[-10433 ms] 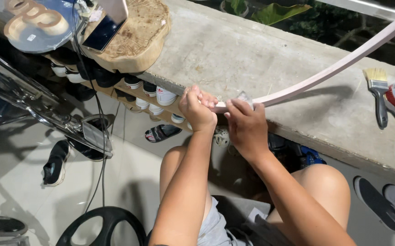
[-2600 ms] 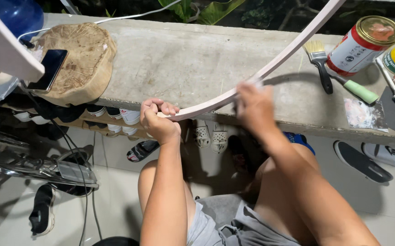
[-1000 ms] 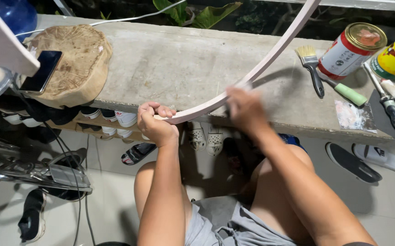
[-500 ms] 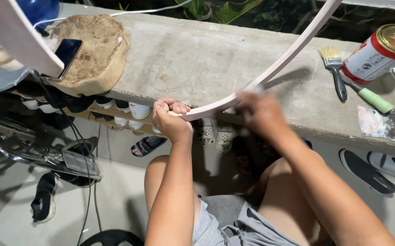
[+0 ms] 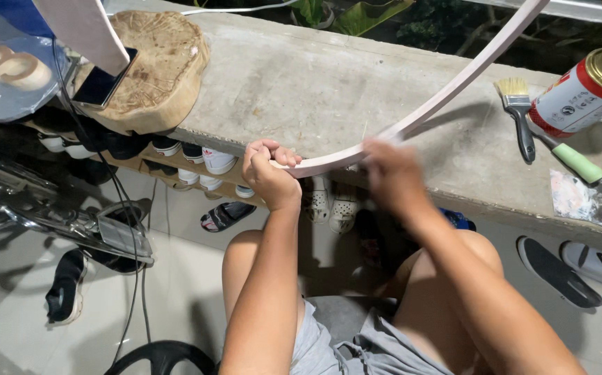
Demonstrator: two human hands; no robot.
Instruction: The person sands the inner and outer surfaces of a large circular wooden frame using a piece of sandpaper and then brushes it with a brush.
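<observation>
A paintbrush (image 5: 520, 114) lies on the grey concrete ledge (image 5: 328, 83), near a red and white can (image 5: 582, 90). A phone (image 5: 103, 83) rests on a round wood slab (image 5: 151, 69). Shoes (image 5: 190, 156) sit under the ledge.

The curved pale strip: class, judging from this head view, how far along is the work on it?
Done: cannot tell; no finished surface stands out. In hand: the left hand grips the end of the curved pale strip over the concrete ledge, while the blurred right hand rubs along it. Left: the paintbrush and paint can lie untouched, the can closed.
</observation>
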